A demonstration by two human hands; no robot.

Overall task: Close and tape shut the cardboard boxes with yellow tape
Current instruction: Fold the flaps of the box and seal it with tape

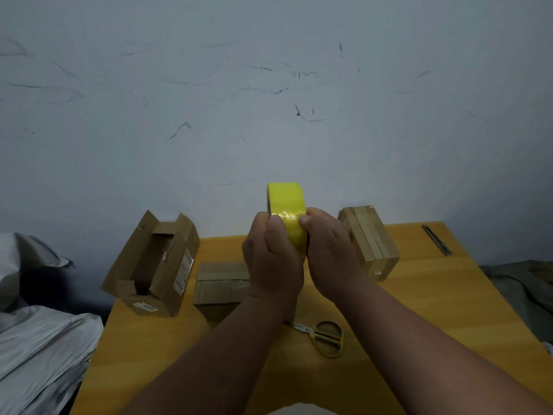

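Note:
A roll of yellow tape (288,205) is held up in the air above the table's middle. My left hand (270,259) grips its left side and my right hand (330,253) grips its right side, both thumbs on the outer face. An open cardboard box (155,265) with raised flaps lies at the table's left. A closed box (220,284) lies flat under my left hand, partly hidden. A third box (371,241) with tape strips along its top stands at the right.
Yellow-handled scissors (324,336) lie on the wooden table (434,310) under my right forearm. A utility knife (437,239) lies at the far right corner. Grey plastic bags (39,339) pile at the left, fabric (520,283) at the right. A scuffed wall is behind.

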